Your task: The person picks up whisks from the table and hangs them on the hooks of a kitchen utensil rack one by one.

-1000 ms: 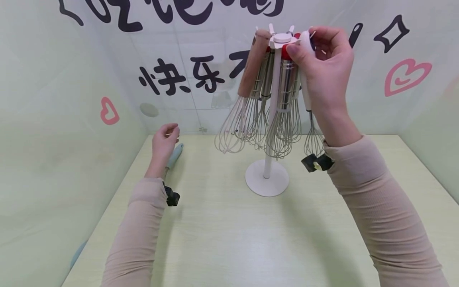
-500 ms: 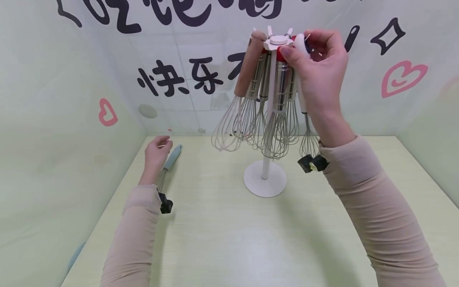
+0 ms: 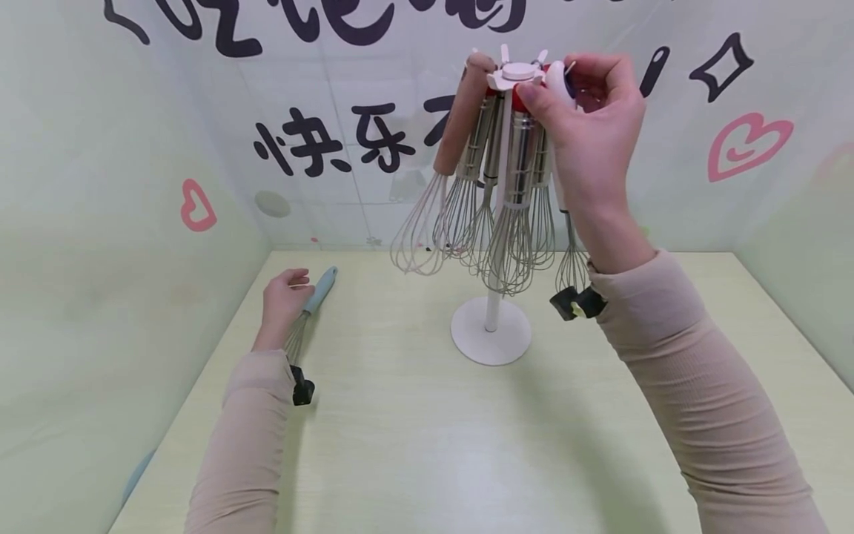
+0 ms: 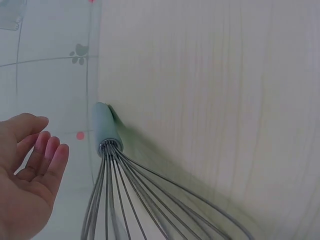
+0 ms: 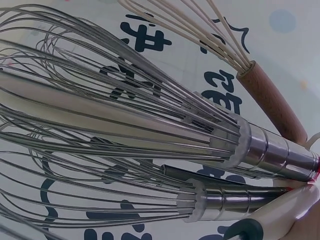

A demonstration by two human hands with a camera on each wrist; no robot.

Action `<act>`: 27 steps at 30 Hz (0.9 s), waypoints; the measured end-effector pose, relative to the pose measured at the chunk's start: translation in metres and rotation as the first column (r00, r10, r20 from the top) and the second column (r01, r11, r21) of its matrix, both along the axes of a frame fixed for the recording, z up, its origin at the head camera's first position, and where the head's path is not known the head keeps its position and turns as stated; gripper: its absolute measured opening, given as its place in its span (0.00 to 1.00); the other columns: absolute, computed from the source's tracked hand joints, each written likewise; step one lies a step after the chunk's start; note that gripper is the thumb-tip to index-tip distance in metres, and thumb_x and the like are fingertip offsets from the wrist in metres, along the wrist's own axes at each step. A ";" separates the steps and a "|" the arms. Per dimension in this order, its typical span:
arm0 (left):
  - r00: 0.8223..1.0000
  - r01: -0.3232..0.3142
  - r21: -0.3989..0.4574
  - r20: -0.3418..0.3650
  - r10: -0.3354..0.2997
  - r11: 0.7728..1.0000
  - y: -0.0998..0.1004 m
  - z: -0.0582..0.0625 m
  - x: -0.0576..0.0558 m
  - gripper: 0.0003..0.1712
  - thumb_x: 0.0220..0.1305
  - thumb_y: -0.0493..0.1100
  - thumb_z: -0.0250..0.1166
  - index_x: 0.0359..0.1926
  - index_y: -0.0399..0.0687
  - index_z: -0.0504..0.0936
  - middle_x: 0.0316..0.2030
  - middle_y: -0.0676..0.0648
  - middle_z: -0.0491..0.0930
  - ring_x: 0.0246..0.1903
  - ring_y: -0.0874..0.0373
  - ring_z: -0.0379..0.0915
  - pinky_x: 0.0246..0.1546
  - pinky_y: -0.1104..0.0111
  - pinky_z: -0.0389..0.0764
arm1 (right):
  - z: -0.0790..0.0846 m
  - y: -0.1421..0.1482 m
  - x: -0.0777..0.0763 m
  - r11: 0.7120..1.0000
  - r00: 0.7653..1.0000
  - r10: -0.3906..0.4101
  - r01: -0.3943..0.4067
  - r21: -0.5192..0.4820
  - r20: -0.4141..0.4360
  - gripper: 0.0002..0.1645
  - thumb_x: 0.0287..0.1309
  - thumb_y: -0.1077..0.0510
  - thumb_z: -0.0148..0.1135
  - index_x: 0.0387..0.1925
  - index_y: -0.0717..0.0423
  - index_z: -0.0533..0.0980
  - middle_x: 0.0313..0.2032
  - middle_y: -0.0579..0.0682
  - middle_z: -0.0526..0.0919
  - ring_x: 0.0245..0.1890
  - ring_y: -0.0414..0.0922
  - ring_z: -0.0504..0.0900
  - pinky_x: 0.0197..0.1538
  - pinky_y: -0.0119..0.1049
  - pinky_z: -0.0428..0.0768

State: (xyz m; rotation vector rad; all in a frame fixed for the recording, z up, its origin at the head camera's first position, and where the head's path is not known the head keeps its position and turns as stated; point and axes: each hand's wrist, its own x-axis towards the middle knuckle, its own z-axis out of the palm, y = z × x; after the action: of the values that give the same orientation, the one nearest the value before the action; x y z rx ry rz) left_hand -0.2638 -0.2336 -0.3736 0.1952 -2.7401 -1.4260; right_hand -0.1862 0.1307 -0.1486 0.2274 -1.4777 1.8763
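My right hand pinches the top of a white-handled whisk at the head of a white rack. The thumb lies across the red end of a steel-handled whisk hanging alongside. In the right wrist view the white handle has a dark collar, and the hand shows only at the lower right corner. My left hand, its fingers loosely bent, is just left of a blue-handled whisk lying on the table. In the left wrist view that hand holds nothing and is apart from the blue handle.
Several other whisks hang around the rack, one with a brown wooden handle. Behind the table is a wall covering with black writing and pink hearts, and similar pale sheets close in both sides.
My left hand has come down and slightly left, from above the blue-handled whisk's handle to beside it. My right hand keeps its hold at the top of the rack.
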 end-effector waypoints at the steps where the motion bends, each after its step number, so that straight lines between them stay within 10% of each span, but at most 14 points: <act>1: 1.000 0.001 0.000 0.001 -0.001 1.000 -0.001 -0.001 0.000 0.27 0.67 0.36 0.53 0.67 0.36 0.64 0.62 0.33 0.69 0.62 0.39 0.67 0.63 0.54 0.72 | 0.000 -0.001 0.000 1.000 1.000 -0.003 0.003 -0.001 -0.003 0.20 0.42 0.69 0.73 0.35 0.53 0.72 0.37 0.47 0.74 0.37 0.41 0.71 0.43 0.29 0.74; 27: 0.998 0.015 -0.109 0.066 -0.008 0.994 -0.014 -0.028 -0.001 0.29 0.65 0.34 0.54 0.66 0.31 0.63 0.62 0.29 0.69 0.61 0.36 0.67 0.63 0.51 0.71 | -0.002 -0.016 0.003 0.998 0.997 -0.067 0.066 -0.005 -0.029 0.21 0.43 0.68 0.73 0.35 0.54 0.71 0.37 0.47 0.73 0.39 0.41 0.71 0.45 0.28 0.74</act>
State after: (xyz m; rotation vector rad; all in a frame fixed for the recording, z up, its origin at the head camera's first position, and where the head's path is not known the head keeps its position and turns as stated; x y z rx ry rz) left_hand -0.2651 -0.2472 -0.4015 0.2263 -2.8669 -1.2902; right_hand -0.1833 0.1149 -0.1502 0.2007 -1.4449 1.8153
